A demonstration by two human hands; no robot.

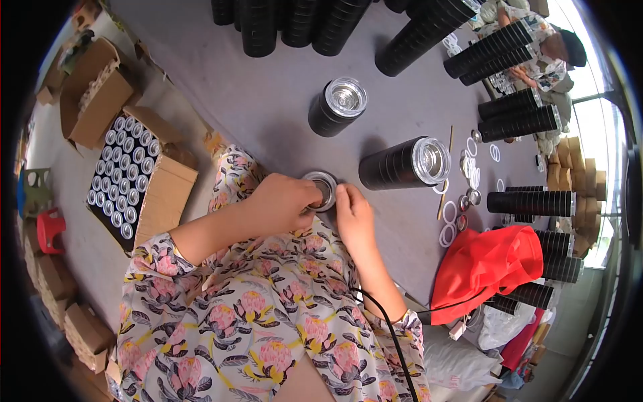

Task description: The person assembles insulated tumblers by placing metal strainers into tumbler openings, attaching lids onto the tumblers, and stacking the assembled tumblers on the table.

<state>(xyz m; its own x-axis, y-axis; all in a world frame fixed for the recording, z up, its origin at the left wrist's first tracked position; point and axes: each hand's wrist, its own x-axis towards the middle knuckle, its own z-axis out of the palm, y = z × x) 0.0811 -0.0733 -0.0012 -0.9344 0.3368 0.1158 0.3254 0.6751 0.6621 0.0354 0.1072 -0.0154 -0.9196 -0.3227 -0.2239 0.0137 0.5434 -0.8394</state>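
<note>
Grey table [268,114] — right hand [357,220] grasping round rimmed piece [327,189]; left hand [284,201] curled against it — grip unclear.

cup [326,182] between fingers [345,199] | tumblers [325,115] ahead on table [261,107] | rings [473,176] right of these | carton [165,204] left of table

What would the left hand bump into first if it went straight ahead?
Probably the round silver-rimmed piece: the left hand points at it and seems to touch it, though depth is unclear.

A bare left hand [280,201] and bare right hand [357,222] are touching a round silver-rimmed piece [325,188] near a clear-lidded black cylindrical tumbler [390,166].
</note>
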